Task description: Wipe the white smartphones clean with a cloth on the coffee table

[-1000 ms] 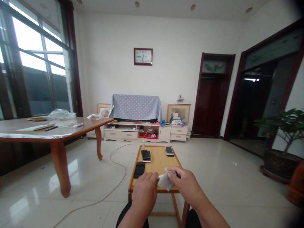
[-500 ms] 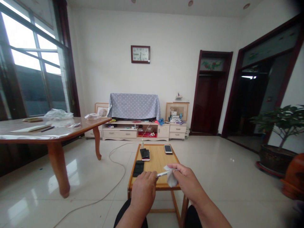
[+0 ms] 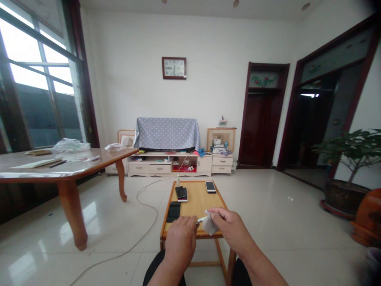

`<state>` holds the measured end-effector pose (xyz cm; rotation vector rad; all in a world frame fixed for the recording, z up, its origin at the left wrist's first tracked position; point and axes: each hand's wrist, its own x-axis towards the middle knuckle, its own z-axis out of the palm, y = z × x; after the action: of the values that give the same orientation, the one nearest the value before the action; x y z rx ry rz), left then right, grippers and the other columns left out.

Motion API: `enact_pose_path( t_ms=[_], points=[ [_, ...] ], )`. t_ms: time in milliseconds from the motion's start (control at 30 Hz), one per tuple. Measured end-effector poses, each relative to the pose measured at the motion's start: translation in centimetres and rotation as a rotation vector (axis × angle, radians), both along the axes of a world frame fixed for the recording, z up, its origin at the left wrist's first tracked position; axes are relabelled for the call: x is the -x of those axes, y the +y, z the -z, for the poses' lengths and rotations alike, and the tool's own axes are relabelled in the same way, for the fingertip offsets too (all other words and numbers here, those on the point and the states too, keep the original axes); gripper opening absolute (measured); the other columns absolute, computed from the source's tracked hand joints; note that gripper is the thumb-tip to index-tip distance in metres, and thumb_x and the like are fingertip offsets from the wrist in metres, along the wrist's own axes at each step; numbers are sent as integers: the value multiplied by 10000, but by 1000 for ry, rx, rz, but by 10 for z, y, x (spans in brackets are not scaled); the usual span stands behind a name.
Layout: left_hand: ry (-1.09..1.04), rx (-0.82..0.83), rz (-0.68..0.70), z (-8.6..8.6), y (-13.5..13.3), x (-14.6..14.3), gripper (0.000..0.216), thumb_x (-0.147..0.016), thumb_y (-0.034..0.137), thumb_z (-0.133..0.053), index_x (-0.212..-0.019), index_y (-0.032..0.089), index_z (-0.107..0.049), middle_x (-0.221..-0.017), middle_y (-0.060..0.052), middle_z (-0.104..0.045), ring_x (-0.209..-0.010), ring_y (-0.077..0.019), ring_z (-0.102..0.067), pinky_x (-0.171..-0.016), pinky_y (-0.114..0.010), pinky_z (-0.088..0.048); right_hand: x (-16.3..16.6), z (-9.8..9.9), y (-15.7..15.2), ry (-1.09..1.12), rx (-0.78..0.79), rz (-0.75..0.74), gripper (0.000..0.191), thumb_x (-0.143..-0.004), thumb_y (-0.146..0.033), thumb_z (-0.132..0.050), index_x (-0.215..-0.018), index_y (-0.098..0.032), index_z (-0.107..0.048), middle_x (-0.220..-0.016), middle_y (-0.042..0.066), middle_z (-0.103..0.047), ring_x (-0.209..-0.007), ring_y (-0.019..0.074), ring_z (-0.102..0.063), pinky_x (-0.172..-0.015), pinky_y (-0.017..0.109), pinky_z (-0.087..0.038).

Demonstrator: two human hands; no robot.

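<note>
My left hand (image 3: pixel 181 240) is closed around one end of a slim, silvery-white flat object (image 3: pixel 200 220), seen nearly edge-on and mostly hidden by the fingers. A crumpled white tissue (image 3: pixel 210 225) is pinched in my right hand (image 3: pixel 233 227) and wraps over the object's other end. Both hands are above the near edge of a small wooden table (image 3: pixel 198 204). Beyond my left hand lies a black, flat, phone-like item (image 3: pixel 174 211). Farther back are stacked phones (image 3: pixel 181 193), with a white phone (image 3: pixel 210 186) to their right.
A small clear bottle (image 3: pixel 178 181) stands at the little table's far left. The larger brown table (image 3: pixel 98 159) at left holds plastic bags. A cable (image 3: pixel 149 203) runs across the floor, and a potted plant (image 3: pixel 347 196) stands at right.
My right hand has slid the tissue slightly left along the slim object, toward my left hand, so less of the object shows. The left hand keeps its grip.
</note>
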<state>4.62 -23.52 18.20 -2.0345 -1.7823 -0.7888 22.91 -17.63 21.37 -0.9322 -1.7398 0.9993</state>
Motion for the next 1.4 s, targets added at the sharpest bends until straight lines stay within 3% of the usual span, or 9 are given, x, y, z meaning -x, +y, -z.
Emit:
enact_pose_path(
  t_ms=[133, 300, 533, 833, 1167, 1400],
  points=[
    [-24, -9, 20, 0, 0, 0, 154, -959, 181, -443, -940, 244, -581, -843, -11, -630, -797, -185, -544, -676, -321, -326, 0, -3, -3, 17, -37, -57, 392, -880, -483, -599, -1094, -200, -768, -1160, 103, -732, -1090, 274, -657, -974, 401, -484],
    [-66, -27, 62, 2, -1, 1, 185, -997, 233, -410, -943, 244, -587, -828, -14, -629, -795, -176, -551, -677, -306, -345, -4, 1, 1, 113, 152, -46, 449, -885, -489, -577, -1156, -169, -739, -1071, 110, -755, -930, 255, -696, -874, 409, -528],
    [-41, -46, 108, 3, -2, -5, 221, -890, 123, -500, -1039, 244, -609, -865, -27, -647, -828, -197, -572, -689, -321, -373, 5, -4, -10, -40, -210, 15, 324, -899, -443, -576, -1073, -262, -781, -1165, 75, -731, -1206, 268, -588, -1090, 450, -407],
    [-99, -91, 80, 1, -1, -1, 174, -989, 219, -435, -1055, 253, -593, -853, -15, -646, -815, -174, -579, -697, -289, -389, -14, 6, 11, -21, -227, 174, 372, -935, -486, -520, -1108, -259, -758, -1196, 63, -718, -1271, 270, -541, -1127, 473, -357],
    [-73, -110, 114, 7, 0, -10, 215, -943, 166, -461, -1094, 235, -598, -905, -41, -664, -823, -195, -591, -697, -316, -403, 10, -2, -18, -187, -479, 242, 309, -958, -357, -493, -1152, -318, -731, -1227, 22, -705, -1345, 282, -462, -1141, 521, -325],
    [-91, -86, 110, 8, 0, -11, 182, -990, 219, -428, -1041, 251, -600, -857, -26, -651, -798, -181, -584, -683, -299, -400, 12, 3, -10, -155, -480, 358, 354, -982, -352, -434, -1198, -287, -707, -1243, 49, -694, -1346, 292, -460, -1144, 539, -320]
  ],
)
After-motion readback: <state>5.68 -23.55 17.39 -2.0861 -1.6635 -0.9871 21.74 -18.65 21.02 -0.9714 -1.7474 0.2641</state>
